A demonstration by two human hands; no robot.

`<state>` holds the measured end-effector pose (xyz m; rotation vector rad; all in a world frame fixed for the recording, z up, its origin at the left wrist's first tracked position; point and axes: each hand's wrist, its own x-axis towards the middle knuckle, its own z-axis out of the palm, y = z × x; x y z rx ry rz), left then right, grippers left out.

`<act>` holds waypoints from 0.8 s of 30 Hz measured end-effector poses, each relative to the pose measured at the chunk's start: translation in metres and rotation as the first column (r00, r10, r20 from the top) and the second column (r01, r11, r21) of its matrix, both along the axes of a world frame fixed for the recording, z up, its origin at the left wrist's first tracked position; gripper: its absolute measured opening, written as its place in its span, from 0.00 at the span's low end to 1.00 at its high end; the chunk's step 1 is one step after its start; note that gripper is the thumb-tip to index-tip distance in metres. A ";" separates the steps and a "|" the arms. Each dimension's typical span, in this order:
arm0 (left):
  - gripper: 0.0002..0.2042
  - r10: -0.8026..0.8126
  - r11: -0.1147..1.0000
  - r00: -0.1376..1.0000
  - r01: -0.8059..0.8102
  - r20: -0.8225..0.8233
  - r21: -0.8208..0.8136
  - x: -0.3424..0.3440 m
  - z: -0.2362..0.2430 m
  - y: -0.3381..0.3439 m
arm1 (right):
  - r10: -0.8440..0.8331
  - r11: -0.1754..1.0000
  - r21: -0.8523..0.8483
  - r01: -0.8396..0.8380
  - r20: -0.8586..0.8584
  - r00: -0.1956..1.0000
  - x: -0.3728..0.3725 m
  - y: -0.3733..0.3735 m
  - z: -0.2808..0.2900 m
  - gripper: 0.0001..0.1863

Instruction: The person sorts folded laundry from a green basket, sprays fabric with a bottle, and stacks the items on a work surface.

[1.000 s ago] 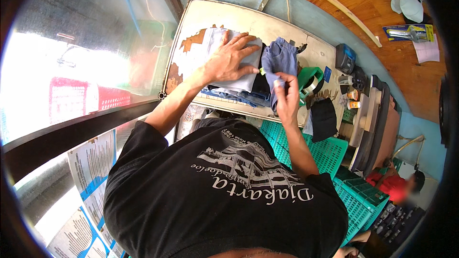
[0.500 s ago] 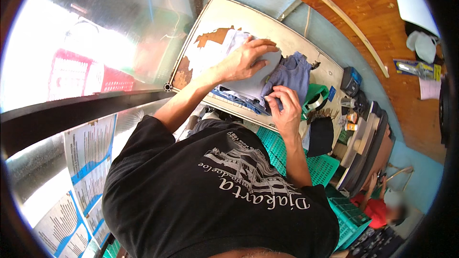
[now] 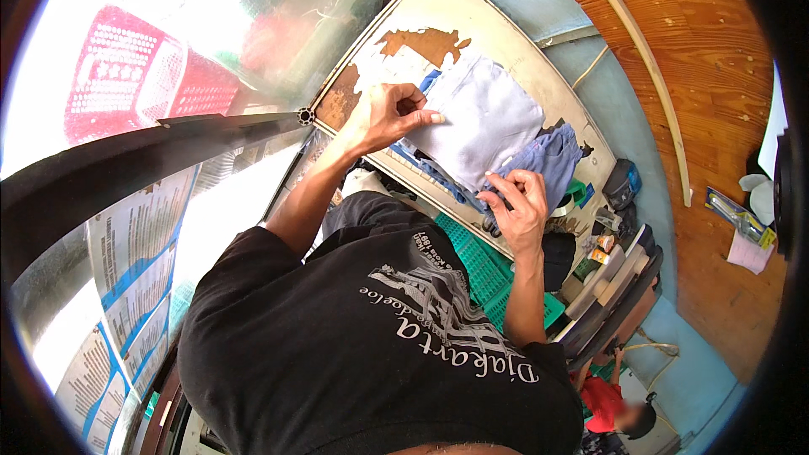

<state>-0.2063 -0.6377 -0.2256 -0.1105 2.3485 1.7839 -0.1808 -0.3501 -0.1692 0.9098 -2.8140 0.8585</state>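
My left hand (image 3: pixel 383 118) pinches the left edge of a pale lavender folded cloth (image 3: pixel 480 109) on a worn cream tabletop (image 3: pixel 455 8). My right hand (image 3: pixel 518 206) has thumb and forefinger curled on the cloth's lower right corner. A rumpled blue-grey garment (image 3: pixel 552 160) lies at the cloth's right, with other blue folded clothes beneath. Just beyond it is a green roll-like object (image 3: pixel 575 192), partly hidden. A black cloth (image 3: pixel 558 257) hangs at the table's front right.
Teal plastic crates (image 3: pixel 472 261) stand below the table's front edge. A glazed window with a dark frame (image 3: pixel 101 152) borders the left. At right are small orange-white containers (image 3: pixel 602 248), stacked boards (image 3: pixel 607 295) and a wooden panel (image 3: pixel 708 76). A person in red (image 3: pixel 602 400) is at lower right.
My left hand has gone from lying on top of the pale cloth to pinching its edge. My right hand has moved from the blue-grey garment to the pale cloth's corner. The view has turned.
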 end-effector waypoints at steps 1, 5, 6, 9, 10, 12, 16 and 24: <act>0.23 0.024 0.999 1.000 -0.024 0.005 0.029 -0.001 -0.003 0.003 | 0.006 1.000 -0.003 -0.006 0.004 1.000 -0.001 0.000 -0.001 0.19; 0.23 -0.087 0.996 0.988 0.083 -0.131 -0.032 -0.023 -0.014 -0.009 | 0.007 1.000 -0.011 -0.007 0.003 1.000 -0.004 -0.002 0.001 0.19; 0.23 0.035 0.999 0.977 -0.038 -0.212 -0.012 -0.033 -0.021 -0.006 | 0.010 1.000 -0.016 -0.010 0.011 1.000 -0.004 -0.002 0.000 0.19; 0.26 0.115 0.993 0.976 -0.106 -0.187 0.059 -0.080 -0.020 -0.002 | 0.009 1.000 -0.021 -0.009 0.008 1.000 -0.005 -0.002 -0.001 0.19; 0.25 0.101 0.995 0.982 -0.096 -0.162 0.036 -0.093 -0.025 0.003 | 0.016 1.000 -0.022 -0.016 0.001 1.000 -0.005 -0.003 0.000 0.19; 0.24 0.034 0.999 0.988 -0.028 -0.153 0.041 -0.109 -0.026 0.012 | 0.012 1.000 -0.020 -0.012 0.013 1.000 -0.004 -0.002 0.001 0.19; 0.20 -0.040 0.999 0.984 0.043 -0.173 0.013 -0.114 -0.021 0.020 | -0.016 0.999 -0.031 0.017 0.029 0.999 -0.001 -0.002 0.007 0.18; 0.13 -0.090 0.942 0.899 -0.063 -0.429 -0.329 -0.110 0.034 0.056 | -0.156 0.961 -0.231 0.152 0.000 0.988 0.014 0.026 0.016 0.15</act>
